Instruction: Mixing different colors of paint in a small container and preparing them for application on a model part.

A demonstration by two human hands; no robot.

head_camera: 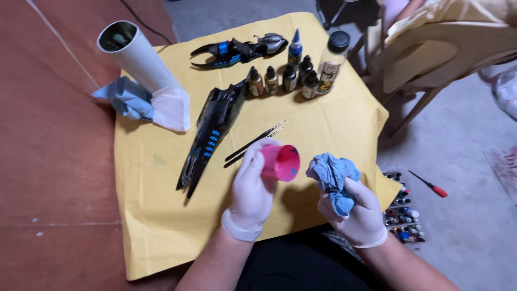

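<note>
My left hand [252,188], in a pale glove, grips a small pink cup [280,161] tipped on its side, its mouth facing right with dark blue smears inside. My right hand [358,213], also gloved, clutches a crumpled blue paper towel [334,178] just right of the cup's mouth, not quite touching it. Both hands hover over the near edge of a yellow paper sheet [161,215]. Behind the cup lie two thin dark brushes [253,143].
A long black model part with blue dots [211,134] and a black clawed part [237,51] lie on the sheet. Several small paint bottles [291,75] stand at the back. A white tube [137,54] and wadded towels [145,102] sit left. A paint rack [401,213], red-handled tool [431,186] and wooden chair [431,59] are at right.
</note>
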